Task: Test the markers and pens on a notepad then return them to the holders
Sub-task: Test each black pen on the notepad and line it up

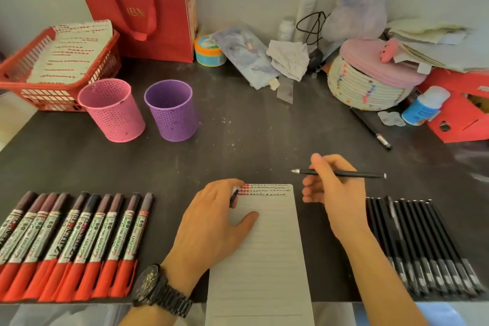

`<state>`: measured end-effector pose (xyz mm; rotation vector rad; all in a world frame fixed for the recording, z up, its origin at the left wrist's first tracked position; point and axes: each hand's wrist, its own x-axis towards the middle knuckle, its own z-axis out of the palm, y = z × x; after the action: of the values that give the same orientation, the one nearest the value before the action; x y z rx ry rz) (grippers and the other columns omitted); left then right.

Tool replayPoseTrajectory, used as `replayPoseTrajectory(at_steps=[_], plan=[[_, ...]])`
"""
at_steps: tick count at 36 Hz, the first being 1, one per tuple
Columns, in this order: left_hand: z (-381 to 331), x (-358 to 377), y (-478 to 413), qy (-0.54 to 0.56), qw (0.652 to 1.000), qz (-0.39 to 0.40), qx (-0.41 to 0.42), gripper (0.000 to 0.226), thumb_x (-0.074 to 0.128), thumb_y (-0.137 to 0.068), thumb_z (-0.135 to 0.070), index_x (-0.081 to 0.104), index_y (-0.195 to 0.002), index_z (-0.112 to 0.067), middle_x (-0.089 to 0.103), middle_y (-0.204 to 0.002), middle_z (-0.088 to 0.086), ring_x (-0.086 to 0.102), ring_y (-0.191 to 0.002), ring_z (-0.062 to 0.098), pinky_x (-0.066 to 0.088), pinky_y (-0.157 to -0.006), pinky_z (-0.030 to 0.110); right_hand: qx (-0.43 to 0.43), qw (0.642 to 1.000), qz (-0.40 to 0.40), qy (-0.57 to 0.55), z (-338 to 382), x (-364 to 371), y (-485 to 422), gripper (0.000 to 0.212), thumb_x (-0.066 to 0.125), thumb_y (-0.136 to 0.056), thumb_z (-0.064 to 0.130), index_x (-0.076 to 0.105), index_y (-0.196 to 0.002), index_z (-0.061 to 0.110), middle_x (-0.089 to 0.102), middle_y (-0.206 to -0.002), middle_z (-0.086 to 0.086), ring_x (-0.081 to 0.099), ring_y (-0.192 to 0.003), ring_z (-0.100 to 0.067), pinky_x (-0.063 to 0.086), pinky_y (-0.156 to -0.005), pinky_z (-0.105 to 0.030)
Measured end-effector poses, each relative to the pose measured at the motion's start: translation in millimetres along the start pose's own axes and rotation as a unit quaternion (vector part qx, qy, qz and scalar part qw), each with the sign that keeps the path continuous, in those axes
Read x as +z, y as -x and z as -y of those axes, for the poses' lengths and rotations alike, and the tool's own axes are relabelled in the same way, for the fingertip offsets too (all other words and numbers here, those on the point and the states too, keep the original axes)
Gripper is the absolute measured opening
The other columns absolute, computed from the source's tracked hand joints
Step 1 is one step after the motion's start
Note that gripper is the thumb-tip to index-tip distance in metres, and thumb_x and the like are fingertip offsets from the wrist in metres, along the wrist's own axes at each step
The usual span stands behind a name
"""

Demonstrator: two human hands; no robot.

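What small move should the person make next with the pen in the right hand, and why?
Probably lower the black pen so its bare tip meets the notepad just under the last row of marks. The right hand holds it above the table, while the left hand steadies the pad and seems to pinch its cap.

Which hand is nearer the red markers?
Left. The left hand, pinching a dark cap, rests on the notepad beside the red markers; the right hand holds a black pen past the notepad's other edge.
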<state>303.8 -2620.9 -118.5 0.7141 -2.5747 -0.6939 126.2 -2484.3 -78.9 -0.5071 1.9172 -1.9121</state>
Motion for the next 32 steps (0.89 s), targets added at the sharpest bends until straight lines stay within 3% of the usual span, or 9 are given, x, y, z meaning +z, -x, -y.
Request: replayPoseTrajectory(at_steps=[6, 12, 15, 22, 25, 28, 32], plan=[[0, 0, 0, -0.006, 1.0, 0.001, -0.01, 0.034, 0.056, -0.079, -0.066, 0.036, -0.102, -0.051, 0.042, -0.103, -0.035, 0.041, -0.106, -0.016, 0.032, -0.066, 0.007, -0.046, 0.992, -0.063, 0.101, -19, 13, -8, 0.039, 0.072, -0.091, 0.041, 0.056, -0.061, 0.02, 0.057, -0.047, -0.006, 0.052, -0.038, -0.013, 0.042, -0.041, -0.021], [0, -1, 0, 0.002, 0.999, 0.018, -0.027, 0.04, 0.059, -0.079, -0.064, 0.041, -0.11, -0.048, 0.041, -0.102, -0.034, 0.04, -0.103, -0.018, 0.031, -0.069, 0.006, -0.061, 0.983, -0.086, 0.148, -31, 9, -5, 0.037, 0.07, -0.088, 0.022, 0.05, -0.059, 0.015, 0.052, -0.044, -0.009, 0.054, -0.038, -0.009, 0.043, -0.045, -0.025], [0, -1, 0, 0.002, 0.999, 0.02, -0.033, 0.041, 0.058, -0.079, -0.065, 0.041, -0.111, -0.048, 0.042, -0.1, -0.036, 0.043, -0.097, -0.013, 0.031, -0.071, 0.006, -0.073, 0.979, -0.09, 0.166, -31, 11, -8, 0.032, 0.068, -0.086, 0.014, 0.05, -0.059, 0.009, 0.053, -0.047, -0.014, 0.055, -0.038, -0.005, 0.044, -0.044, -0.019], [3, 1, -1, -0.003, 0.999, 0.015, -0.03, 0.041, 0.059, -0.08, -0.065, 0.043, -0.112, -0.046, 0.041, -0.103, -0.036, 0.04, -0.093, -0.01, 0.031, -0.071, 0.007, -0.07, 0.977, -0.09, 0.18, -32, 11, -8, 0.029, 0.066, -0.083, 0.014, 0.051, -0.059, 0.008, 0.055, -0.049, -0.016, 0.054, -0.036, -0.002, 0.041, -0.043, -0.014], [3, 2, 0, 0.001, 0.999, 0.014, -0.029, 0.039, 0.061, -0.08, -0.063, 0.042, -0.11, -0.046, 0.042, -0.104, -0.033, 0.042, -0.1, -0.014, 0.032, -0.069, 0.008, -0.069, 0.974, -0.086, 0.198, -33, 12, -8, 0.029, 0.066, -0.083, 0.016, 0.051, -0.059, 0.01, 0.057, -0.049, -0.013, 0.055, -0.038, -0.001, 0.041, -0.044, -0.011], [2, 2, 0, 0.003, 0.999, 0.011, -0.031, 0.037, 0.063, -0.079, -0.063, 0.038, -0.104, -0.049, 0.046, -0.095, -0.028, 0.043, -0.089, -0.006, 0.031, -0.069, 0.007, -0.073, 0.97, -0.085, 0.214, -33, 13, -9, 0.028, 0.065, -0.083, 0.017, 0.052, -0.059, 0.012, 0.059, -0.047, -0.007, 0.057, -0.039, -0.001, 0.041, -0.045, -0.011], [2, 2, 0, -0.004, 1.0, 0.01, -0.029, 0.038, 0.063, -0.08, -0.062, 0.038, -0.105, -0.049, 0.046, -0.096, -0.027, 0.04, -0.091, -0.006, 0.03, -0.071, 0.006, -0.076, 0.971, -0.079, 0.214, -33, 12, -9, 0.03, 0.065, -0.084, 0.015, 0.05, -0.058, 0.014, 0.054, -0.043, 0.003, 0.061, -0.042, -0.004, 0.041, -0.044, -0.01]])
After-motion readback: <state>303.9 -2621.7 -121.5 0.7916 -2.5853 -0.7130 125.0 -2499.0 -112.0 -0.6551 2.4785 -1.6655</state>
